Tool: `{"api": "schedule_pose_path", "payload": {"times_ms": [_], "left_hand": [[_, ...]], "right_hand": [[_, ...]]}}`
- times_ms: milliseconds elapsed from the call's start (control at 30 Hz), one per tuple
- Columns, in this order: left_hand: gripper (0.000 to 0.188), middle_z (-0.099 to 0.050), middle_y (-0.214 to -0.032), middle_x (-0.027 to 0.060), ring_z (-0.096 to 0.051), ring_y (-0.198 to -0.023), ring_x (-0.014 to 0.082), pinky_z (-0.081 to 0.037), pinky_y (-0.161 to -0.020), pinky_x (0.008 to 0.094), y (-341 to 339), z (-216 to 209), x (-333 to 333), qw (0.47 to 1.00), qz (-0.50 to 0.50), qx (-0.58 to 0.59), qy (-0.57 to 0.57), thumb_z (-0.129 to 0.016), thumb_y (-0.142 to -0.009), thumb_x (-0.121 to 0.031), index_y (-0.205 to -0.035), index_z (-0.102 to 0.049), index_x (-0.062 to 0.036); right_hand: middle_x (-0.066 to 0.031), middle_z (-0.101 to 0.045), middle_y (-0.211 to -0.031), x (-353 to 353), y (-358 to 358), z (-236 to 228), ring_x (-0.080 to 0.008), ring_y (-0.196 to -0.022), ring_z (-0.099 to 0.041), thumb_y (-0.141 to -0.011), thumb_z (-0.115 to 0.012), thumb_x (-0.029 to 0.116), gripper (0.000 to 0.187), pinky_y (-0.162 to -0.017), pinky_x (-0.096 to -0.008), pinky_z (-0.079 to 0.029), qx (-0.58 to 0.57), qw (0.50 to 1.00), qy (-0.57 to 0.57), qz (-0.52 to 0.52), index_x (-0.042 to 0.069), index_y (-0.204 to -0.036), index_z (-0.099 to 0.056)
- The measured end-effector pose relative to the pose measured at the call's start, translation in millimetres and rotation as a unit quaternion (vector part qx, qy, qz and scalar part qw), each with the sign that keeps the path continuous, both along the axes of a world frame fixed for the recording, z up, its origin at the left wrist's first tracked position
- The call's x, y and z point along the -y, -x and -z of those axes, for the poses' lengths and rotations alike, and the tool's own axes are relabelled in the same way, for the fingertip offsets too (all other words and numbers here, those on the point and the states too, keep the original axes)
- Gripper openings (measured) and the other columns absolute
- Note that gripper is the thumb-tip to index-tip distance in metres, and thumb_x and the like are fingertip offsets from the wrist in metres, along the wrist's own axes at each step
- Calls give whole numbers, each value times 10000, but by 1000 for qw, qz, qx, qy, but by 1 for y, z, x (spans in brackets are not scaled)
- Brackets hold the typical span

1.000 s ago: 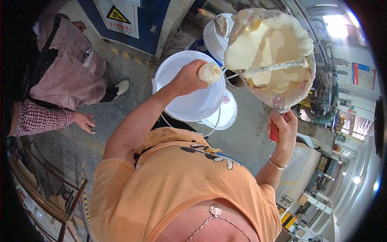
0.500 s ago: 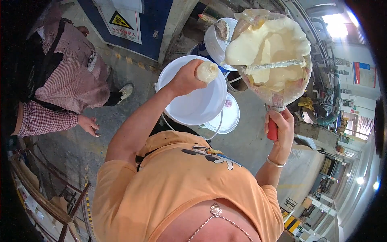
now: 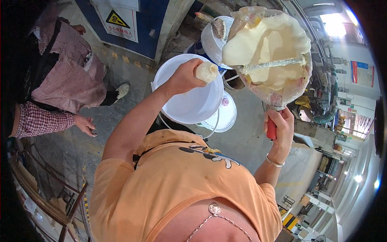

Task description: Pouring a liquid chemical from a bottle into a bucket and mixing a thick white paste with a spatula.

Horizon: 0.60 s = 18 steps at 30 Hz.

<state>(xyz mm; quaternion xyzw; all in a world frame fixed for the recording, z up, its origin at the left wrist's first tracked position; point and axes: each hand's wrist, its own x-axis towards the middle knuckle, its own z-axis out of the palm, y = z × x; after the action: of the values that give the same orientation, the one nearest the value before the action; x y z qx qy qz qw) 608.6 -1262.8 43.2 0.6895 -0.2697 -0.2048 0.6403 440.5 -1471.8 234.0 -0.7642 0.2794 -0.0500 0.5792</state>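
Observation:
My left hand point(image 3: 186, 77) is wrapped around a small pale bottle point(image 3: 207, 73), whose round end faces up and looks coated in cream-coloured material. Below that hand is a white bucket point(image 3: 189, 109) with a wire handle. On the right, my right hand point(image 3: 281, 126) grips a red handle point(image 3: 271, 130) with a metal collar. It meets the near edge of a plastic-lined container point(image 3: 264, 92); whether it is fixed there is hidden. Thick cream-coloured paste point(image 3: 278, 44) fills the container, and a crusted bar point(image 3: 276, 63) lies across it.
Behind the bucket stand another white pail point(image 3: 211, 44) with a brush-like tool point(image 3: 219, 29) and a round white lid point(image 3: 225, 115). A co-worker in a checked sleeve point(image 3: 46, 119) is at the left, one hand point(image 3: 85, 126) hanging. Metal rails point(image 3: 52, 181) stand lower left.
The view has shifted slightly, so most things sit a little further left. Both hands keep their holds, with little other visible movement.

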Motion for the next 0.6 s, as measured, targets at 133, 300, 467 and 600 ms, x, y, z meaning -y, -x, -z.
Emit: {"api": "schedule_pose_path", "payload": {"times_ms": [133,300,467,600], "left_hand": [[525,-645,-1060,87,-617,-1008,196,-473,-919,325,-1,-1,-1,1000,1,-22,0,-799,-676,-91,-1148,-574,-40],[527,-648,-1058,82,-619,-995,193,-471,-917,325,0,-3,-2,1000,-6,-17,6,-813,-667,-107,-1137,-586,-39],[513,-647,-1060,75,-619,-987,187,-473,-908,323,2,-4,0,999,-29,25,31,-809,-673,-119,-1132,-594,-37],[490,-651,-1045,60,-621,-978,175,-474,-900,315,2,-3,-2,999,15,-36,24,-792,-685,-111,-1130,-599,-41]], "right_hand": [[-75,-576,-645,1,0,1,-130,-436,-509,-801,-596,33,135,-421,-237,-402,1,1000,-1,7,-34,-917,-581],[-76,-578,-655,1,-1,1,-132,-446,-517,-799,-596,40,144,-421,-239,-409,-9,1000,7,1,-39,-918,-579],[-74,-577,-656,1,0,1,-134,-449,-521,-795,-594,39,144,-420,-239,-408,-10,1000,2,0,-38,-915,-577],[-73,-576,-650,2,3,2,-132,-444,-518,-793,-598,37,138,-420,-238,-402,-4,1000,4,-2,-36,-907,-573]]}}
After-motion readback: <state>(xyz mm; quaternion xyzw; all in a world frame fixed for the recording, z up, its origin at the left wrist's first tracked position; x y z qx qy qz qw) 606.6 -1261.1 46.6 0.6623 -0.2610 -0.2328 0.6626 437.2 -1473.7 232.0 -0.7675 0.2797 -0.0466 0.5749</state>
